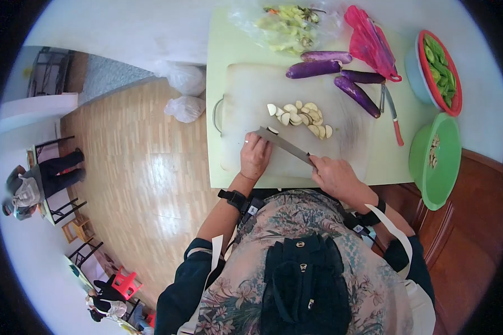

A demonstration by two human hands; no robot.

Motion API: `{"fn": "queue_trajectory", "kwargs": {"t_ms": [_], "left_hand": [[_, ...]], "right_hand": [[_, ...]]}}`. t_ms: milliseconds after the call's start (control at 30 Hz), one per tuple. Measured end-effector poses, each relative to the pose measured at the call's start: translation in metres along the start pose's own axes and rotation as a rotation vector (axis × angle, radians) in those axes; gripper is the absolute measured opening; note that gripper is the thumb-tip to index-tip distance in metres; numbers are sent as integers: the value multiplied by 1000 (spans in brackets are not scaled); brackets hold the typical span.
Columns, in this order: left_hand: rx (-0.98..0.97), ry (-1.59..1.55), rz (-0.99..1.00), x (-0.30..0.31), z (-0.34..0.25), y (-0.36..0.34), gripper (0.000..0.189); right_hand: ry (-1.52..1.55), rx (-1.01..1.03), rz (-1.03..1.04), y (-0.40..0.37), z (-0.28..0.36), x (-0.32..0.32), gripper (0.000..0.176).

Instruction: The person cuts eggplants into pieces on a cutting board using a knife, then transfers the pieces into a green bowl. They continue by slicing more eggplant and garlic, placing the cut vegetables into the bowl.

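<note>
My right hand is closed round the handle of a wide cleaver, whose blade reaches left over the white cutting board. My left hand is closed at the blade's left end, fingers bent. A small dark-edged piece shows just past the blade there; whatever lies under the left fingers is hidden. Beyond the blade, several pale eggplant slices lie in a loose pile. Several whole purple eggplants rest at the board's far right part.
A red-handled knife lies right of the board. Farther right are a green basin and a red basket of green peppers. A pink bag and vegetable trimmings sit at the back. Two people are far left.
</note>
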State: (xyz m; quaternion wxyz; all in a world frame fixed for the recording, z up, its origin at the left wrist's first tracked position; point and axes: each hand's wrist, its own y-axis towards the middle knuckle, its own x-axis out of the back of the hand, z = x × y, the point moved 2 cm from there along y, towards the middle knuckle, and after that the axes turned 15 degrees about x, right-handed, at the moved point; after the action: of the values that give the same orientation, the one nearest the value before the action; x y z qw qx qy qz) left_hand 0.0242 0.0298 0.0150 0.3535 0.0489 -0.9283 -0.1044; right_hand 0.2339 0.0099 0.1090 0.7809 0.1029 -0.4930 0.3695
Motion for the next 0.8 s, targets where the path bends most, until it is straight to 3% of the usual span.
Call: {"fn": "queue_trajectory", "kwargs": {"t_ms": [433, 533, 600, 700, 800], "left_hand": [[-3, -12, -17, 0, 0, 2, 25], [9, -37, -28, -1, -1, 2, 24], [16, -29, -35, 0, -2, 2, 23], [-20, -58, -50, 1, -4, 6, 24], [15, -53, -31, 3, -2, 2, 23]], "right_hand": [[73, 23, 30, 41, -1, -5, 18], [97, 41, -75, 63, -8, -21, 18], [127, -42, -4, 68, -11, -25, 30], [220, -64, -131, 63, -18, -26, 30], [173, -118, -75, 52, -20, -16, 32]]}}
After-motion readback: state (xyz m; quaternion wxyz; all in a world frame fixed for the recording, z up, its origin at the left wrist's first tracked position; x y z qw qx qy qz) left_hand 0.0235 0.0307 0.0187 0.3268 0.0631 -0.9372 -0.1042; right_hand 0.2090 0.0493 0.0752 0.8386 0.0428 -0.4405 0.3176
